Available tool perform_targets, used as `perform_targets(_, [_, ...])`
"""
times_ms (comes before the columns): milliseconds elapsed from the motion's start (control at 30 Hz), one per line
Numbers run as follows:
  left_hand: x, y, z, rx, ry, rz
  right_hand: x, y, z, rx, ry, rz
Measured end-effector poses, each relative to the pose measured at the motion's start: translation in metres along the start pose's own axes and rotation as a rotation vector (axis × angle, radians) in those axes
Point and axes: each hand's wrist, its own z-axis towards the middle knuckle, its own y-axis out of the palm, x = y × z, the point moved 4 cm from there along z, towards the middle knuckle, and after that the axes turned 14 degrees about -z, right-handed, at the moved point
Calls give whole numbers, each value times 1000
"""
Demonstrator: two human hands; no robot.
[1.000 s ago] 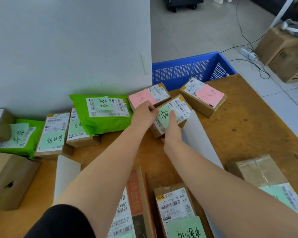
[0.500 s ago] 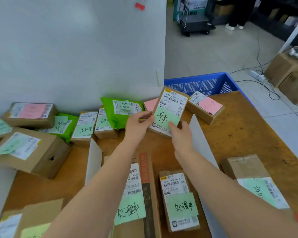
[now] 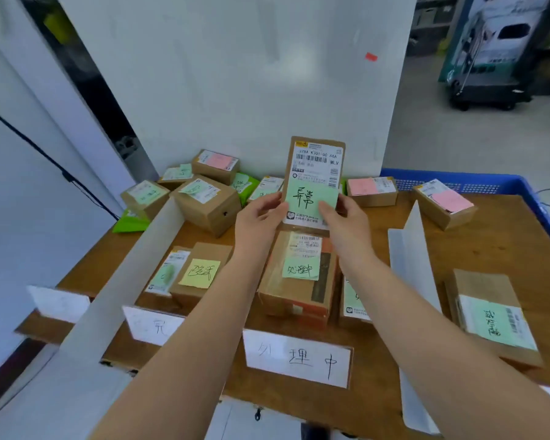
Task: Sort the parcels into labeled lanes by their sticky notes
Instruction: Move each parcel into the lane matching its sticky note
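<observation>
While both hands, left hand [image 3: 261,217] and right hand [image 3: 340,217], clamp fingers on the upright green-noted parcel [image 3: 315,179], taped box [image 3: 299,277] sits at 6 o'clock, white divider [image 3: 407,249] at 4.

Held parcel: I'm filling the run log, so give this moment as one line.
stage: reading note | left hand: holds parcel | right hand: holds parcel | parcel: upright, lifted off table | note: green, handwritten | placed: no

Parcel [image 3: 315,182] lifted off the worktop [image 3: 505,249] at the back row, now upright at frame centre, label facing the camera, gripped by left hand [image 3: 261,220] and right hand [image 3: 343,222].
</observation>
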Motion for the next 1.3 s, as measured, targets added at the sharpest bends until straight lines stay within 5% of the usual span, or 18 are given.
perform_targets(600, [94, -225, -162, 447, 123, 8, -52, 179, -172, -404, -195, -101])
perform_targets(1300, [130, -494, -165, 451, 75, 36, -56, 435, -269, -396, -161, -84])
